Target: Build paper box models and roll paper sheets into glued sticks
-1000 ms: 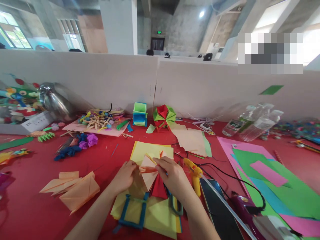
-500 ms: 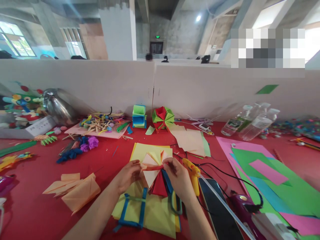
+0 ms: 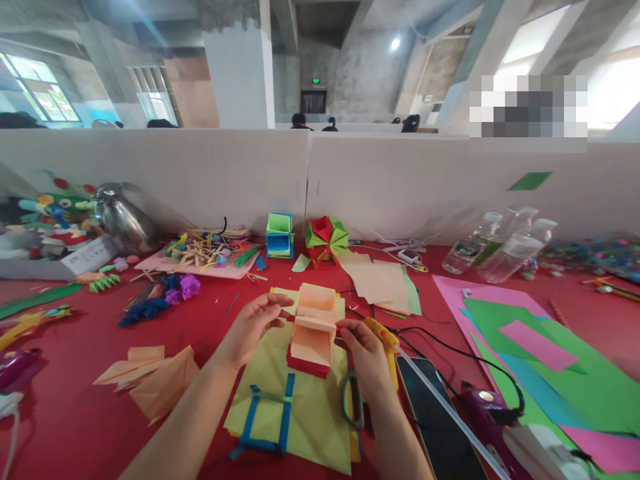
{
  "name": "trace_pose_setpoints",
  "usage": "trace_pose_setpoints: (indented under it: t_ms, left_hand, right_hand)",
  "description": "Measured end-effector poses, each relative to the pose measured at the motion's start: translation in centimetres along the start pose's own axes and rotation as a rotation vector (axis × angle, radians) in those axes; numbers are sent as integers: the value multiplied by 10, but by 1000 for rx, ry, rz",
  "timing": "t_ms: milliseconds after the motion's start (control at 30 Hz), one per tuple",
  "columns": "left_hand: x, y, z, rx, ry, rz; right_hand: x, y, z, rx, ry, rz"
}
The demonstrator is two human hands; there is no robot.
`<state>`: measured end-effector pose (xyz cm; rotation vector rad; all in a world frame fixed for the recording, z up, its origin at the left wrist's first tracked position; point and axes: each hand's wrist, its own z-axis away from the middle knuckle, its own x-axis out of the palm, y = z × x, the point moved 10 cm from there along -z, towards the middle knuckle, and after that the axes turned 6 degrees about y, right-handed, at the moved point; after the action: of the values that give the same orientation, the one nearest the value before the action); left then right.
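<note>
Paper folded into peach cells above a red base, the peach-and-red folded piece (image 3: 315,308), sits between the worker's two bare hands, over the yellow paper sheets (image 3: 320,427) on the red counter (image 3: 90,433). From where I stand, the left hand (image 3: 260,323) has its fingertips lightly pinching the piece's left edge, its fingers rather loosely bent. Across from it, the right hand (image 3: 364,343) nips the right edge between thumb and forefinger. Two of the cells gape open, one above the other.

Nearer the worker, a blue paper-strip frame (image 3: 285,417) lies flat on the yellow sheets, and scissors (image 3: 346,403) lie by the right wrist. Just beyond that hand is a yellow glue gun (image 3: 389,341), its clear glue stick (image 3: 450,417) slanting over a dark phone (image 3: 435,407). Over on the left, well apart from the work, are loose peach folded papers (image 3: 167,383). Toward the white partition (image 3: 215,170) stand a green-and-blue paper box (image 3: 280,243) and, just beside it, a red-and-green paper ornament (image 3: 320,230). Clear plastic bottles (image 3: 515,257) are grouped farther right.
</note>
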<state>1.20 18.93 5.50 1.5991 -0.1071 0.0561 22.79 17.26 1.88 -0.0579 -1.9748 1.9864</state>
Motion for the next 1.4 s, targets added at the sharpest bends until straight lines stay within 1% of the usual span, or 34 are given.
trace_pose_setpoints:
  t_ms: [33,67,100,200,300,367,433,500,600,767,900,967,1100,1267,1400]
  left_hand:
    - [-5,-6,-3,26,54,-61]
    - [-7,-12,-6,36,76,-94]
    - [-7,-18,-8,41,71,-121]
    - [7,-28,-8,47,-34,-154]
    - [28,-25,2,82,-150,-146]
    - [37,-20,10,129,-179,-129]
    - [42,-22,16,147,-166,-115]
    - [41,-30,17,119,-121,-108]
    - [34,-42,14,65,-53,-109]
    - [28,-55,9,-13,-77,-127]
    - [19,-55,11,-8,-2,-132]
    - [20,-54,13,7,0,-112]
    - [22,-52,16,1,-23,-103]
    - [17,-45,17,17,-10,-215]
    - [12,-45,17,16,16,-279]
  right_hand:
    - [-3,3,-1,8,10,-4]
    - [-5,6,-3,14,20,-8]
    - [-7,8,-4,20,28,-12]
    - [-11,13,-7,44,37,-25]
    - [-11,15,-7,62,42,-43]
    - [-13,16,-6,70,57,-43]
    - [-16,18,-6,78,77,-25]
    - [-20,20,-7,83,89,-9]
    - [-21,23,-9,90,70,-5]
    - [-14,23,-6,139,4,23]
    - [-3,20,0,153,-77,73]
    - [1,21,2,162,-112,86]
    - [-1,24,2,170,-117,82]
    - [1,27,3,193,-180,24]
    - [2,26,4,184,-178,51]
